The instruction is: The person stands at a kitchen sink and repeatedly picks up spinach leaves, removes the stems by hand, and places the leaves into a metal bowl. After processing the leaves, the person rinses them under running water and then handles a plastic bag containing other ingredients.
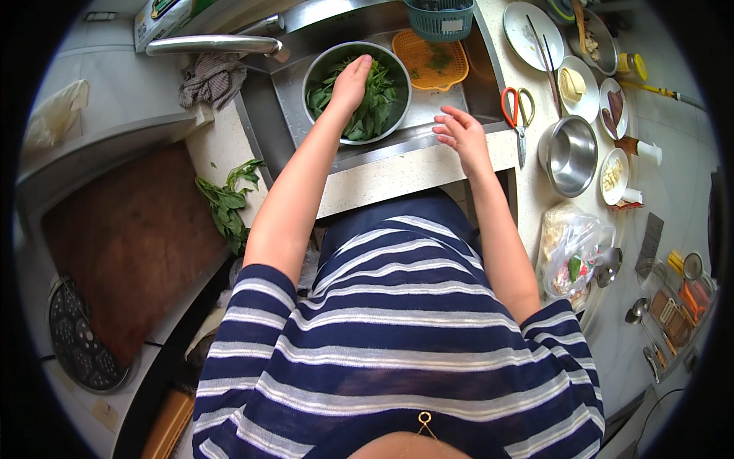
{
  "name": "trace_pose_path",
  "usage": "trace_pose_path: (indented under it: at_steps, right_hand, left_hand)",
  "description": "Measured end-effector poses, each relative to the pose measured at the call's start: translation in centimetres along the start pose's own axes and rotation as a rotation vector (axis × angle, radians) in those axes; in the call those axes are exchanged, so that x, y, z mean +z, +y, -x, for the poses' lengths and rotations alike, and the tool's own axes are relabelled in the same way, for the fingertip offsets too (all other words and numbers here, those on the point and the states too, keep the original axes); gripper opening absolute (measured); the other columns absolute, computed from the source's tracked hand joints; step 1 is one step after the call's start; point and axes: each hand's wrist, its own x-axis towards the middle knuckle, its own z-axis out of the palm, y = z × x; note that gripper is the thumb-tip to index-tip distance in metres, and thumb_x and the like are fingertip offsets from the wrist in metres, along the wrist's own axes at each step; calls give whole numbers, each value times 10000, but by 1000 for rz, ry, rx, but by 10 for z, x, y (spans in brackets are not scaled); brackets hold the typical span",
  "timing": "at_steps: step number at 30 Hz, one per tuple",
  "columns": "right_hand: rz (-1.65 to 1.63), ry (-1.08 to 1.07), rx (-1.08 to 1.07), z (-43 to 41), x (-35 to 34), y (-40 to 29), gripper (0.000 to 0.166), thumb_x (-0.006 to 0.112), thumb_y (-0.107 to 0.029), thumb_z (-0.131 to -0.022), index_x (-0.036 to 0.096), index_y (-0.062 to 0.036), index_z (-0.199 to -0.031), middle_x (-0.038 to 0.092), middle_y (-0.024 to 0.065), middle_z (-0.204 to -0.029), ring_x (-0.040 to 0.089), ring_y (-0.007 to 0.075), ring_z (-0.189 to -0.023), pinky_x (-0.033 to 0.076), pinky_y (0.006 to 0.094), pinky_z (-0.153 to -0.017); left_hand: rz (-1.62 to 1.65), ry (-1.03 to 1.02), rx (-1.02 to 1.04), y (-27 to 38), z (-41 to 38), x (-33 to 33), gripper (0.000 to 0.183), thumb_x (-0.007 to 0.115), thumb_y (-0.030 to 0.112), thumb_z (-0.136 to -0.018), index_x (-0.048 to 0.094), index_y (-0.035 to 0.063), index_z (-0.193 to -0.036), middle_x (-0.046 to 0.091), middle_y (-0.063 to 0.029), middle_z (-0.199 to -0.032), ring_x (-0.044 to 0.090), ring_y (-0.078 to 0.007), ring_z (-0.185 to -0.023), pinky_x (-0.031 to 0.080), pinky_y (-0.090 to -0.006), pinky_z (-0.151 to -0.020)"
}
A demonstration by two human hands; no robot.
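My left hand (351, 85) rests on green leafy vegetables (375, 106) in a round metal pot (406, 109), which stands in the steel sink (287, 123). Its fingers lie together over the leaves, and whether they grip any cannot be told. My right hand (463, 137) is above the sink's front edge, right of the pot, with its fingers spread and nothing in it. Behind it, an orange plastic basket (401, 43) holds some green bits. A teal plastic basket (438, 26) is at the sink's back right.
Red-handled scissors (519, 129), a metal bowl (569, 155), plates (524, 34) and a plastic bag (573, 246) line the right counter. A faucet (215, 45) reaches over the sink from the left. Leafy stems (229, 201) lie on the left counter beside a brown board (132, 241).
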Motion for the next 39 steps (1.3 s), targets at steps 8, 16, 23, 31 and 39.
trace_pose_path:
  at_steps: [8, 16, 23, 31, 39]
  right_hand:
    - [133, -97, 14, 13, 22, 15, 390, 610, -164, -977, 574, 22, -1318, 697, 117, -1107, 682, 149, -894, 554, 261, -774]
    - [267, -316, 88, 4, 86, 30, 331, 611, -194, -979, 622, 2, -1246, 698, 73, -1043, 664, 129, -864, 534, 257, -758]
    - [410, -553, 22, 12, 180, 27, 296, 595, -184, -988, 631, -22, -1233, 709, 62, -1038, 672, 129, -876, 534, 266, -766]
    - [526, -611, -8, 26, 199, 29, 269, 593, -175, -986, 658, -24, -1200, 717, 64, -1010, 674, 117, -871, 525, 253, -758]
    - [491, -527, 47, 27, 175, 31, 283, 571, -175, -1000, 631, -7, -1220, 716, 61, -1007, 660, 114, -851, 525, 254, -753]
  left_hand:
    - [-122, 77, -32, -77, 57, -51, 500, 678, 363, -930, 627, 38, -1306, 686, -160, -1232, 654, -266, -1124, 503, -368, -948]
    - [-334, 582, 18, -56, 181, -175, 249, 600, 23, -829, 709, 54, -1050, 686, -107, -1084, 655, -260, -972, 514, -354, -879]
    - [-771, 867, 6, -101, 214, -265, 348, 547, -1, -841, 692, 84, -1146, 668, -97, -1138, 637, -275, -1026, 508, -379, -911]
    - [-712, 781, -190, -119, 232, -287, 246, 701, 140, -818, 704, 101, -1061, 658, -83, -1160, 607, -312, -1074, 497, -416, -919]
    - [-861, 660, -259, -110, 236, -296, 162, 748, 209, -776, 673, 91, -857, 646, -68, -1131, 597, -316, -1068, 498, -423, -901]
